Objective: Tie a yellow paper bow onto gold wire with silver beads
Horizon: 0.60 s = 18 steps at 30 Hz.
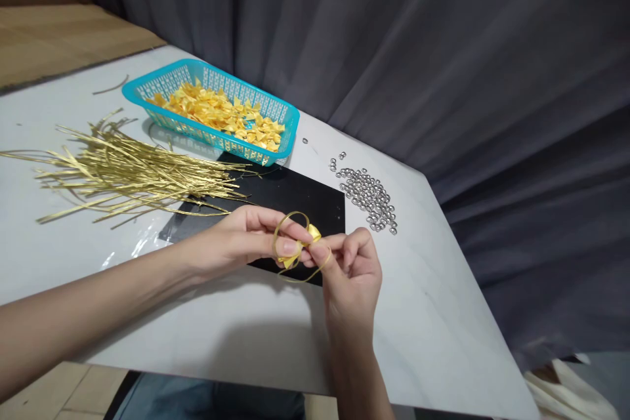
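Between my two hands is a small yellow ribbon bow (314,232), with a thin gold cord (291,214) looped around it. My left hand (251,236) pinches the bow between thumb and fingers, hiding part of it. My right hand (352,262) is closed, its thumb and forefinger pinching the cord close beside the bow. Both hands are above the near edge of a black mat (310,193). Whether the cord is knotted cannot be made out behind the fingertips.
A turquoise basket (290,131) of yellow bows stands at the back of the white table (433,315). Gold cords (147,170) lie in a loose bundle at left, partly on the mat. Silver beads (369,193) are scattered at right. A dark curtain (394,46) hangs behind.
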Available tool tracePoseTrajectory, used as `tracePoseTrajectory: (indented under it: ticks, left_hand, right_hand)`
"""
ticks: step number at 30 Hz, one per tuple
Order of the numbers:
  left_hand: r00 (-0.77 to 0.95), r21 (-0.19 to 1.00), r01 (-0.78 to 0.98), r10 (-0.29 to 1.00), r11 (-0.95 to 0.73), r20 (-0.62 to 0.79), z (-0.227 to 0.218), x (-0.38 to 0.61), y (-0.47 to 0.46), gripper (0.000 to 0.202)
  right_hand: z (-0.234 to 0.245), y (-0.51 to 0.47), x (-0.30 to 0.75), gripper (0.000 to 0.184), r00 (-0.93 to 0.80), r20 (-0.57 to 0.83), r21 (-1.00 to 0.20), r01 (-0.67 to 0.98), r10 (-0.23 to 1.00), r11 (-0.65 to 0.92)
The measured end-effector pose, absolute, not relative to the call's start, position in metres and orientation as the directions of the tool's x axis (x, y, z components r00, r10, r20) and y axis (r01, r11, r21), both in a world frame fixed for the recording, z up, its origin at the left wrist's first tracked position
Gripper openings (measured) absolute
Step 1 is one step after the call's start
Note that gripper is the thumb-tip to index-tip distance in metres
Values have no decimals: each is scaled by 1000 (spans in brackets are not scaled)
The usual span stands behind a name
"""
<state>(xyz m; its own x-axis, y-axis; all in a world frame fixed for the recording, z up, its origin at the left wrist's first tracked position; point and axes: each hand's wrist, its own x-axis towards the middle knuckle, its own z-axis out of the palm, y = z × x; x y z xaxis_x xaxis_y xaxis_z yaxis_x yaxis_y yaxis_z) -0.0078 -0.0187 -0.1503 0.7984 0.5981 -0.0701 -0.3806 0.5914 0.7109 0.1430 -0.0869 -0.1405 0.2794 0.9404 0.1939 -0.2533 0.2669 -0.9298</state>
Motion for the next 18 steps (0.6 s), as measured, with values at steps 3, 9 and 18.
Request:
tracePoseTrajectory:
  ticks: [3,9,18]
  left_hand:
    - [804,707,-375,591,600,-75,-149,-8,-19,14]
    - [802,722,-354,590,595,-92,-148,-8,-19,14]
    - [744,749,-354,654,560,-137,-144,-14,-12,18]
  right_hand:
    - [-141,-87,143,37,284,190,-933,-245,940,263]
    - [-140,-88,142,38,296,152,-946,-232,943,225]
    - [-141,-86,152,31,334,161,-955,-186,929,232]
